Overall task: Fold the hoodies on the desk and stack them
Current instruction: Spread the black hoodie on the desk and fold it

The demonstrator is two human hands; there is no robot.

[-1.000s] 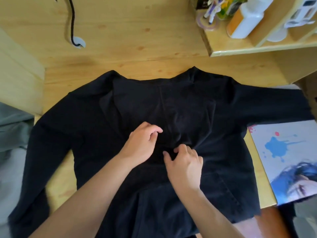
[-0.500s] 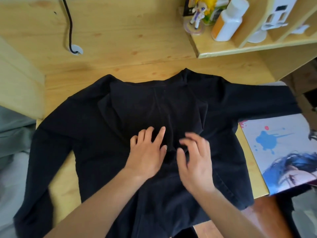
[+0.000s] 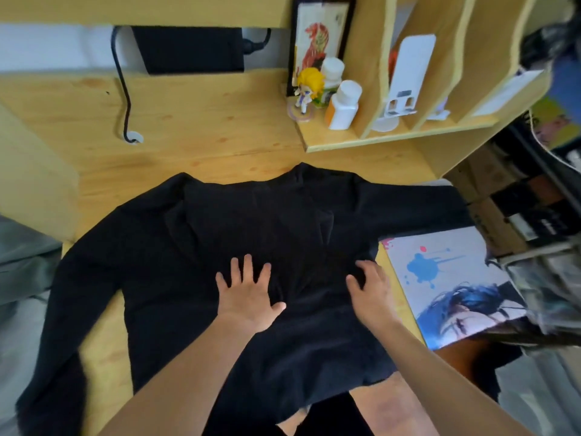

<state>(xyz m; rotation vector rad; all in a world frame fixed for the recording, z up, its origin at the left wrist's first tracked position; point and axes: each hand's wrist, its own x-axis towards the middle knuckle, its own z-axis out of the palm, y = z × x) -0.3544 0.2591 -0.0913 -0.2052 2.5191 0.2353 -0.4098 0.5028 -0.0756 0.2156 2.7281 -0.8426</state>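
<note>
Black hoodie (image 3: pixel 176 247) lies spread under both hands, left (image 3: pixel 246 294) flat, right (image 3: pixel 372 289) bent.

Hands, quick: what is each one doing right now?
Left hand: open, fingers spread flat on the black hoodie.
Right hand: open, fingers resting on the hoodie, holding nothing.

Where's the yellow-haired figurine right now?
Head view, upper centre-right: the figurine stands at the shelf unit's left end, beside two white bottles, in front of a framed picture.

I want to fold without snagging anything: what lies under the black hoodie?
The wooden desk shows around the black hoodie. Its right sleeve overlaps the printed poster. Anything beneath its middle is covered.
</note>
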